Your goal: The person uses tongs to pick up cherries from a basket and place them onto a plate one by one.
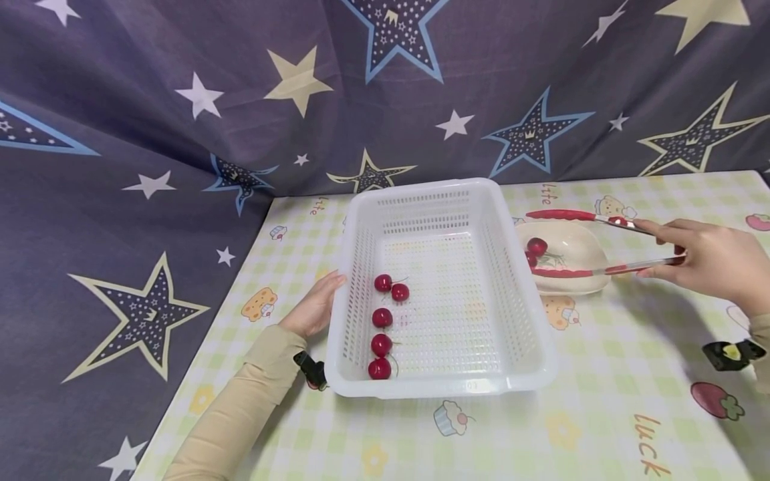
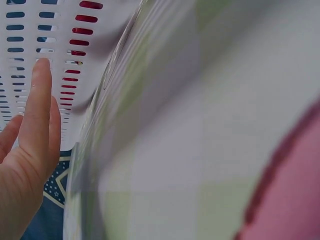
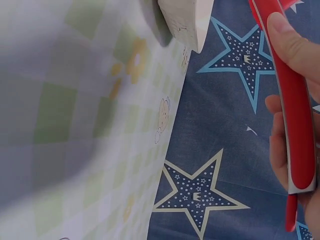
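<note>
My left hand touches the left wall of a white plastic basket; its fingers lie straight against the slotted side in the left wrist view. Several red cherries with stems sit along the basket's left side. In my right hand I hold red-and-silver tongs, their arms spread wide over a cream bowl. Two cherries lie at the bowl's left end, between the tong tips. The right wrist view shows my thumb pressed along a red tong handle.
A checked, printed tablecloth covers the table. Behind and to the left hangs a dark star-patterned curtain. The bowl stands close against the basket's right side.
</note>
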